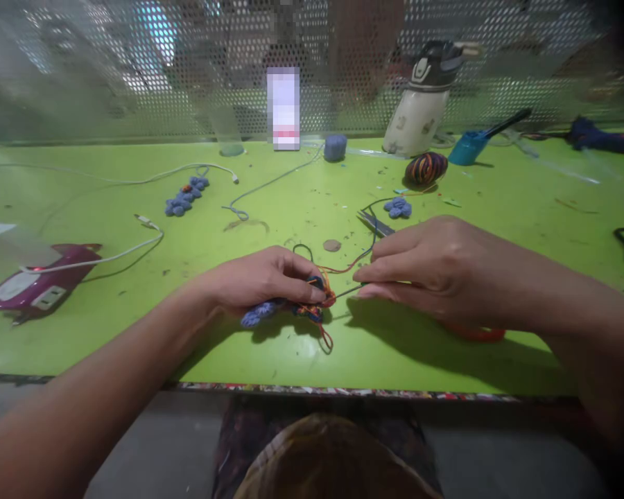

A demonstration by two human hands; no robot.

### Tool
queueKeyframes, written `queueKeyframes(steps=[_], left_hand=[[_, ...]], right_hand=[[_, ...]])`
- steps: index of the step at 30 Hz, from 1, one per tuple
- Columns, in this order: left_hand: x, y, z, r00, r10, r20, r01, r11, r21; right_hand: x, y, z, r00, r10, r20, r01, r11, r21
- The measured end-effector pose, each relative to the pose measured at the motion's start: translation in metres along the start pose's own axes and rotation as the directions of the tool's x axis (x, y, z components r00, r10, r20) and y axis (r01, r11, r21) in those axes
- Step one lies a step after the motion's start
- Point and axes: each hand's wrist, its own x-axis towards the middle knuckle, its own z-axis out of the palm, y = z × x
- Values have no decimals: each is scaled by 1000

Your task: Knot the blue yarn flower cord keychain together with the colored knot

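My left hand (270, 281) pinches a small crocheted piece (308, 312) of multicoloured yarn, with blue puffy petals (258, 314) showing under the palm. A red-orange loop hangs from its lower edge. Between the thumb and fingers of my right hand (431, 270) is a thin crochet hook (349, 292), its tip at the multicoloured yarn. A dark and red strand (354, 262) runs from the piece toward a multicoloured yarn ball (426, 168). Scissors lie partly under my right hand; their blades (375, 224) and a red handle (475, 333) show.
Blue crocheted flowers (187, 196) lie at left, another (398, 207) beyond the scissors. A blue yarn ball (335, 147), a phone (283, 107), a bottle (419, 104) and a teal pot (468, 147) stand at the back. A purple power strip (41, 281) with white cables sits left.
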Motion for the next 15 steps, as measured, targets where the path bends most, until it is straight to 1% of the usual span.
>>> queueKeyframes(steps=[4,7,10,15], left_hand=[[0,0,0,1000,-9,16,9,999,47],[0,0,-1,999,-2,36,0,997,76],[0,-1,-1,999,10,42,-15,993,117],[0,-2,-1,1000,-4,22,0,981,195]], right_hand=[[2,-4,-4,997,-13,81,16,999,-31],[4,-8,-4,997,-34,68,37,998,-42],[5,-11,-4,998,-37,51,42,994,-102],[6,-17,-6,997,-22,78,33,989,-144]])
